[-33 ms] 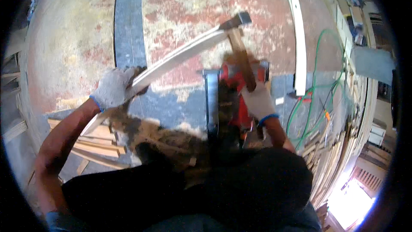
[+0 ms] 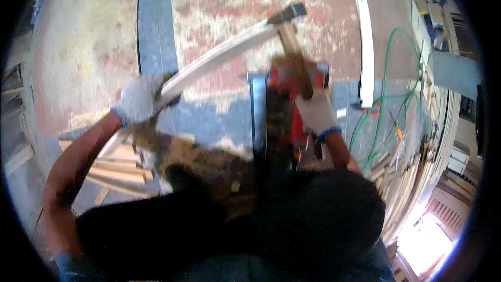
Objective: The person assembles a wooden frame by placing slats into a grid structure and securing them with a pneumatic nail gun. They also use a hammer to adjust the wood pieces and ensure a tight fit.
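My left hand [image 2: 140, 98], in a white knit glove with a blue cuff, is closed around the near end of a pale wooden strip [image 2: 219, 58]. The strip slants up and away to the right. A hammer [image 2: 295, 52] with a dark metal head and a wooden handle is in my right hand [image 2: 317, 112], gloved likewise and wrapped round the handle's lower end. The hammer head meets or overlaps the strip's far end; whether they touch I cannot tell. Beneath the hammer and right hand is a red and black power tool [image 2: 296, 125], partly hidden.
Several cut wood pieces [image 2: 117, 169] lie at the lower left. A long white strip [image 2: 367, 62] lies on the worn floor at right, beside a looped green hose [image 2: 385, 94]. Stacked long boards [image 2: 412, 177] line the right side. Dark-clad legs [image 2: 313, 209] fill the lower middle.
The whole view has shifted slightly, with the floor appearing a little higher. The hammer head and strip end also sit slightly higher. Both hands keep their holds.
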`<state>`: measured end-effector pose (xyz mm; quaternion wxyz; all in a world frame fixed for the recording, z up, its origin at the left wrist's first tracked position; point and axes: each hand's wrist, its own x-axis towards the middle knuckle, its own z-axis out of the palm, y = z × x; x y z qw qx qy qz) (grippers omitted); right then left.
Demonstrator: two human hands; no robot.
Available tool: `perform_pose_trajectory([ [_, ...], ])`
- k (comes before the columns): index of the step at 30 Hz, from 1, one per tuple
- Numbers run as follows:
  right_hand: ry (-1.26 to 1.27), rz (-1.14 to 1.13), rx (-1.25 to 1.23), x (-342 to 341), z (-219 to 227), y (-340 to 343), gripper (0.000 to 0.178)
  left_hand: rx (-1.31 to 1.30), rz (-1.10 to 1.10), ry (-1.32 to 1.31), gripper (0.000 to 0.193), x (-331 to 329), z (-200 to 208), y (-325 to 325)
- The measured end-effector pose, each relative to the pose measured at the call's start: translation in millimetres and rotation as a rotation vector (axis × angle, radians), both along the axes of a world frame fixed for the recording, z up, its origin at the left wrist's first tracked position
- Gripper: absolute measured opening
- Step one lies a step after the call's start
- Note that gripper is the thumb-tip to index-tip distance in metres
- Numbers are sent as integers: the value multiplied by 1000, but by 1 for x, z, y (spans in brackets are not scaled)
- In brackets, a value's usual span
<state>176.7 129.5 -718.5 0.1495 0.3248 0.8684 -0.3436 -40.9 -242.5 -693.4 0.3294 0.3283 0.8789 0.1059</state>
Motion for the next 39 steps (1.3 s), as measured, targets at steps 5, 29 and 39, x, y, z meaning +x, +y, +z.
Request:
perform_pose_trajectory([
  [5, -15, -11, -266, -20, 6, 16, 26, 45, 174, 83, 53, 21, -40, -7],
  [29, -345, 107, -398, -71, 25, 108, 21, 103, 226, -114, 47, 1, -50, 7],
  [39, -216, 34, -500, -43, 37, 58, 16, -34, 343, -118, 56, 7, -45, 14],
])
